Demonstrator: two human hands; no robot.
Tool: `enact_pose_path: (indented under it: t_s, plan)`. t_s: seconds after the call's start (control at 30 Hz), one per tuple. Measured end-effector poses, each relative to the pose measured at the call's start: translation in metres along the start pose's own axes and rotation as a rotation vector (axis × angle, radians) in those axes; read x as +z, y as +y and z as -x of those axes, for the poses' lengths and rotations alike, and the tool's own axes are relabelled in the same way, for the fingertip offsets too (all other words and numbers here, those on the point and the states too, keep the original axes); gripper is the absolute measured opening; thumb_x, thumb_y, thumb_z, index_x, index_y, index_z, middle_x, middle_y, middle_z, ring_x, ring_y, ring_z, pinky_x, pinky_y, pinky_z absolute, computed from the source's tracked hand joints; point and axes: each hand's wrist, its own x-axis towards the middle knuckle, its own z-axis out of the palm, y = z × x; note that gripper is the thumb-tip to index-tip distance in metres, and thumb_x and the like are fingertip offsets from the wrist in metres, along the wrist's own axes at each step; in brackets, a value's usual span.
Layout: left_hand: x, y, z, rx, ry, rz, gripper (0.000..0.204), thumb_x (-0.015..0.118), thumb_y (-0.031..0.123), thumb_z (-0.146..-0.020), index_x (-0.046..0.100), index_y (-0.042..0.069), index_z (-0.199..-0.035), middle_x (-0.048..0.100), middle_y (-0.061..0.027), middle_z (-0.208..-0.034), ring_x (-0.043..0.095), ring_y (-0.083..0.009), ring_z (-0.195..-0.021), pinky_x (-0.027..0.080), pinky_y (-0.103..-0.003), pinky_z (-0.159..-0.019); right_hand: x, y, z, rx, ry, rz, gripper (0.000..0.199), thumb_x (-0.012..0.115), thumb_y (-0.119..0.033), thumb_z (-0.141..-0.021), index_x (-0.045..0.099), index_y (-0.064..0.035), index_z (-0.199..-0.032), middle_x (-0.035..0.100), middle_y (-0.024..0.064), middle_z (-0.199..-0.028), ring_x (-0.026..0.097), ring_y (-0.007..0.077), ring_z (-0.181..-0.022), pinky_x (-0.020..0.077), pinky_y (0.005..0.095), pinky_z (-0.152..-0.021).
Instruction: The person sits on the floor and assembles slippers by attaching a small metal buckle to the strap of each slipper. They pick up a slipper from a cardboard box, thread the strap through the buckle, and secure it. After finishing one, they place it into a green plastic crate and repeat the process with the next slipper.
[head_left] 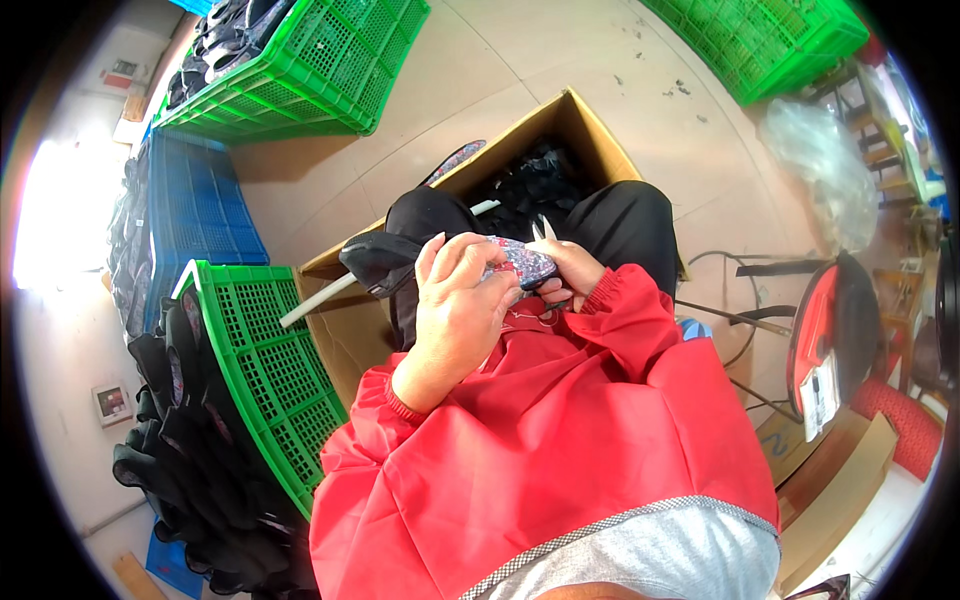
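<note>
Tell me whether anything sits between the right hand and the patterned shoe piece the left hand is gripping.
Nothing visible does. The left hand grips the patterned shoe piece over the lap, and the right hand already touches its far end, with small metal snips pointing up beside it. The cardboard box lies beyond the knees.

The shoe upper [520, 262] is soft cloth with a busy flower print, and its black part at nine o'clock looks matt. The small scissors [543, 229] are shiny metal. The red sleeves [560, 420] are smooth, slightly glossy cloth. The box [585, 135] at twelve o'clock is plain brown cardboard. The green crate [270, 360] at nine o'clock is hard plastic mesh.
</note>
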Motion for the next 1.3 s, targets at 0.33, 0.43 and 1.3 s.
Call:
enact_pose_path:
  t_s: [0.33, 0.43, 1.3]
  plan:
    - [-0.006, -0.008, -0.002, -0.055, 0.090, 0.174, 0.009, 0.068, 0.003, -0.081, 0.061, 0.003, -0.085, 0.060, -0.0115, -0.096, 0.057, -0.0327, -0.094, 0.046, -0.041, -0.084, 0.002, 0.005, -0.005, 0.076, -0.040, 0.036, 0.032, 0.057, -0.036, -0.094, 0.057, -0.0074, -0.079, 0.052, -0.0001, -0.067, 0.034, 0.0039, -0.045, 0.0208, 0.0202, -0.038]
    - [-0.007, -0.013, 0.000, -0.101, 0.111, 0.171, 0.008, 0.067, 0.002, -0.084, 0.059, 0.001, -0.086, 0.060, -0.0129, -0.095, 0.057, -0.0330, -0.091, 0.047, -0.040, -0.083, 0.000, 0.007, -0.008, 0.090, -0.045, 0.035, 0.033, 0.056, -0.037, -0.094, 0.056, -0.0080, -0.077, 0.051, -0.0002, -0.067, 0.033, 0.0040, -0.045, 0.0208, 0.0202, -0.038]
    - [0.093, -0.002, -0.026, -0.633, 0.205, 1.710, 0.030, 0.049, 0.021, -0.106, 0.049, 0.004, -0.130, 0.058, -0.0036, -0.125, 0.052, -0.0126, -0.118, 0.043, -0.030, -0.101, 0.002, -0.024, 0.065, -1.131, 0.307, 0.816, 0.041, 0.076, -0.006, -0.079, 0.063, 0.0003, -0.117, 0.064, 0.0139, -0.118, 0.060, 0.0235, -0.111, 0.0456, 0.0338, -0.099]
